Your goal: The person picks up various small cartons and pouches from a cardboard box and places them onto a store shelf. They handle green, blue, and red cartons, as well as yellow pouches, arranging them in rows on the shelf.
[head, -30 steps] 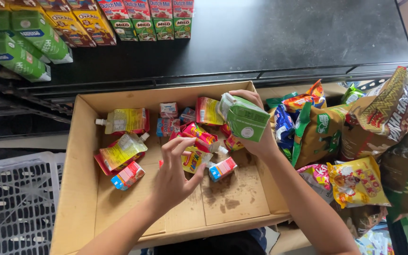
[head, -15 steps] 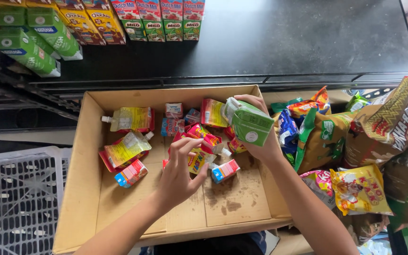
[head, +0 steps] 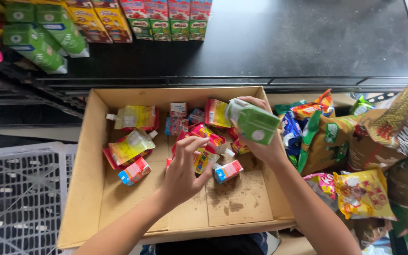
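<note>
My right hand (head: 265,146) holds a green drink carton (head: 253,122) above the right side of a cardboard box (head: 88,179). My left hand (head: 182,170) reaches into the middle of the box, fingers closing on a small yellow and red drink pack (head: 205,159). Around it lie several small juice cartons and pouches, among them a yellow pouch with a spout (head: 131,146), another yellow pouch (head: 135,117) and a blue and red small carton (head: 134,171).
A black shelf (head: 284,42) lies beyond the box, with green cartons (head: 38,33) and red and green drink packs (head: 166,19) lined at its left. Snack bags (head: 362,156) are piled to the right. A white plastic crate (head: 15,198) sits left.
My left hand has moved slightly forward and curled its fingers onto the small pack in the box. The right hand keeps the green carton in about the same place.
</note>
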